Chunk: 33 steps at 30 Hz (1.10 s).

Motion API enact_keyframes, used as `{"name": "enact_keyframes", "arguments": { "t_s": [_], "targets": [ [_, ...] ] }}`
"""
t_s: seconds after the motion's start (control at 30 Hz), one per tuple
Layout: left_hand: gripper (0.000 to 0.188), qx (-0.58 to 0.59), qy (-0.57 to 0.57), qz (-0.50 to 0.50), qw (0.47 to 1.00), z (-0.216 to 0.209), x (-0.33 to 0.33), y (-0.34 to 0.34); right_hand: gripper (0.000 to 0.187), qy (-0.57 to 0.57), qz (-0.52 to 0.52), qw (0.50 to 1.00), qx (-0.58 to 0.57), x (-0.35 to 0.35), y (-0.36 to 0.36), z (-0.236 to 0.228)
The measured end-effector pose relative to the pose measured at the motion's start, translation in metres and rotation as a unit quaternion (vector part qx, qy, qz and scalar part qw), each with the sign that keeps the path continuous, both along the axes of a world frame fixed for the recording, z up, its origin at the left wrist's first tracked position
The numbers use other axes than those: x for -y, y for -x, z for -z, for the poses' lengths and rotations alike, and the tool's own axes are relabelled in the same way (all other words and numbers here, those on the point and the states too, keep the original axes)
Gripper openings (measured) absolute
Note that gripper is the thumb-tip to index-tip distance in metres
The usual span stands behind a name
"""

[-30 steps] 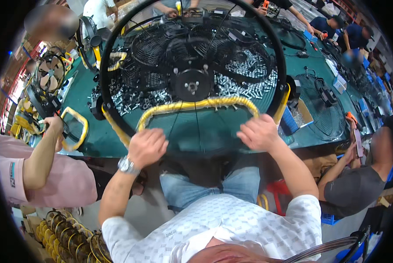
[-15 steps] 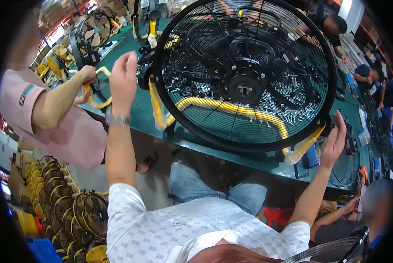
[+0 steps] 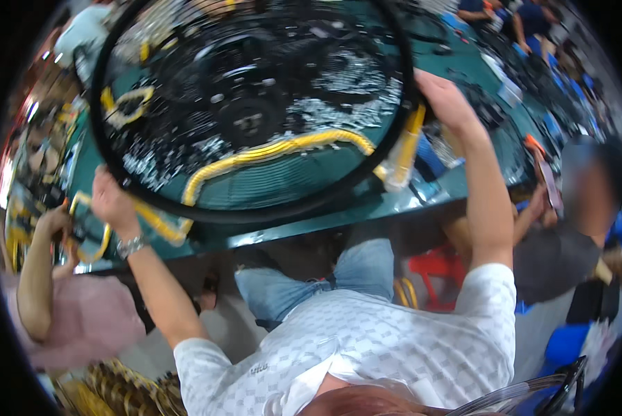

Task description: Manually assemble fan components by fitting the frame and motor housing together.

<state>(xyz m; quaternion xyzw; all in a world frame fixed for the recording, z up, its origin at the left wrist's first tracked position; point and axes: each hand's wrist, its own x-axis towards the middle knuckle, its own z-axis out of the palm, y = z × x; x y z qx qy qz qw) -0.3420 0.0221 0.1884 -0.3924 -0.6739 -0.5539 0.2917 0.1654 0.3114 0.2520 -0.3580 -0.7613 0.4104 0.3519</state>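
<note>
A large round fan (image 3: 283, 206) with a black rim and wire grille stands on the green table, on a bent yellow tube stand (image 3: 283, 147). Its dark hub (image 3: 247, 121) shows through the grille. My right hand (image 3: 446, 104) lies against the rim's right side, fingers bent round its edge, just above a plastic-wrapped stand end (image 3: 406, 152). At the lower left of the rim, beside the other yellow stand end (image 3: 159, 223), is my left hand (image 3: 114, 202). Motion blurs its bunched fingers, and whether they grip cannot be made out.
Loose shiny metal parts (image 3: 345, 73) cover the green table (image 3: 311, 220) behind the fan. A person in pink (image 3: 82, 319) works close on my left, hands at a yellow tube. Another person (image 3: 554, 256) sits at right with a phone (image 3: 551, 186). A red stool (image 3: 436, 274) stands below the table.
My view has turned and tilted, so the fan appears further left. Both hands, earlier open and held off the fan's sides, are now at its rim.
</note>
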Motion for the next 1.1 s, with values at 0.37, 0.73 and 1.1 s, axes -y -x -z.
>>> {"name": "enact_keyframes", "arguments": {
  "t_s": [0.37, 0.73, 1.1],
  "targets": [
    [0.041, 0.048, 0.065, 0.016, 0.997, 0.010, 0.008, 0.031, 0.033, -0.148, -0.037, 0.984, 0.087, -0.014, 0.001, 0.002],
    [0.038, 0.081, 0.035, 0.087, 0.992, 0.003, 0.003, 0.002, 0.017, -0.400, -0.012, 0.904, -0.146, 0.015, 0.011, 0.015],
    [0.037, 0.082, 0.029, 0.091, 0.992, -0.001, 0.003, -0.006, 0.033, -0.453, -0.036, 0.890, -0.033, 0.003, -0.010, 0.018]
  ]
}}
